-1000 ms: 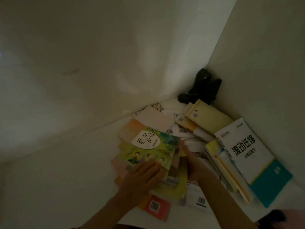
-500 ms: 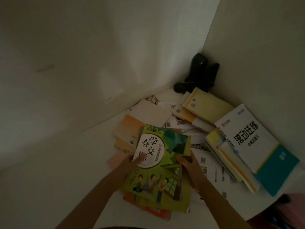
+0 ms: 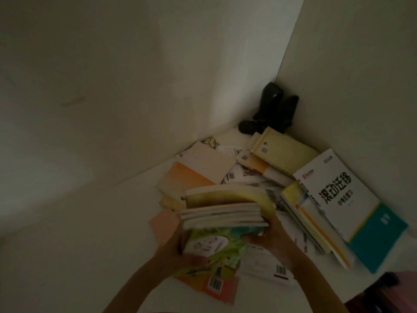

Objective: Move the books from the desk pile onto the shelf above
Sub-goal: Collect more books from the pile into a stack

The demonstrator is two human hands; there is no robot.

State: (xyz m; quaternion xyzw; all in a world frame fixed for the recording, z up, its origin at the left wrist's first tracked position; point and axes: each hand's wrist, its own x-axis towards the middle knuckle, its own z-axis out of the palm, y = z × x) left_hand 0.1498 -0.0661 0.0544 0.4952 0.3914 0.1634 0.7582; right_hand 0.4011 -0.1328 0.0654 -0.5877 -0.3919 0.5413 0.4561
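Both hands hold a small stack of books (image 3: 222, 213) tilted up above the desk pile (image 3: 259, 175), page edges facing the camera. The left hand (image 3: 178, 249) grips the stack's left side, fingers curled under a green illustrated cover (image 3: 209, 242) on the near face. The right hand (image 3: 268, 236) clasps the right end, thumb on the near side and fingers wrapped behind. Loose books lie spread over the white desk (image 3: 90, 233) below and behind the stack. A white and teal book (image 3: 343, 195) tops another heap at right. A dark object (image 3: 273, 111) sits in the far corner; the dim light hides what it is.
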